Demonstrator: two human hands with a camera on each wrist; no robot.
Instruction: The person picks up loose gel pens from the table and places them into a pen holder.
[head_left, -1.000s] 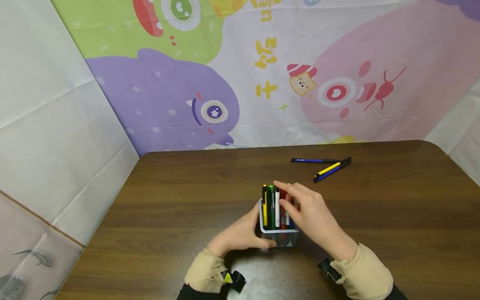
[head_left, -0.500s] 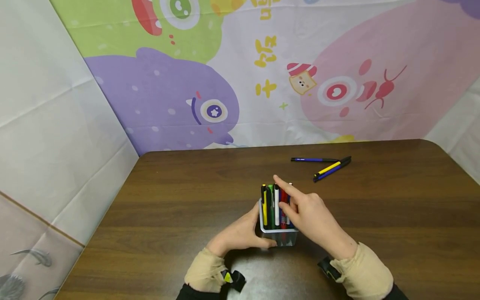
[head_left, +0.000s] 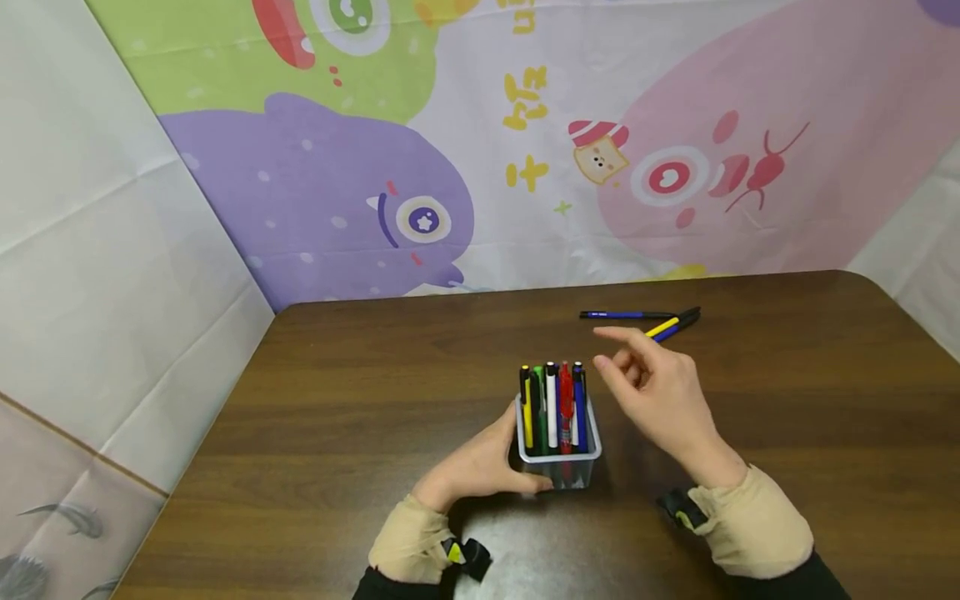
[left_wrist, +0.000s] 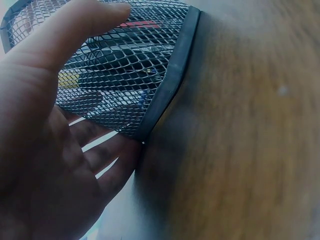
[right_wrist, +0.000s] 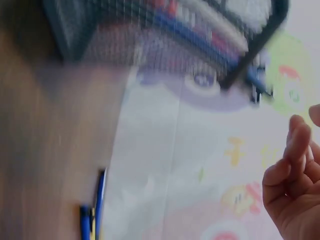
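A mesh pen holder [head_left: 558, 459] with a light rim stands upright on the table, packed with several pens. Among them are a red pen [head_left: 566, 400], a white pen [head_left: 552, 408] and a yellow-and-black pen [head_left: 527, 417]. My left hand [head_left: 483, 458] grips the holder from its left side, the thumb across the front mesh [left_wrist: 125, 65] and the other fingers round the far side. To the right of the holder my right hand [head_left: 663, 396] is raised with nothing in it. Its index finger and thumb stand apart, while the other fingers are bent.
Behind the right hand, near the table's back edge, lie a blue pen [head_left: 622, 315] and a crossing pair of pens, one of them yellow [head_left: 663, 327]. A cartoon-printed cloth [head_left: 360, 183] hangs behind the brown wooden table [head_left: 360, 375].
My right hand has moved off the pens to the right and away, toward the loose pens. The left hand and the holder stay in place.
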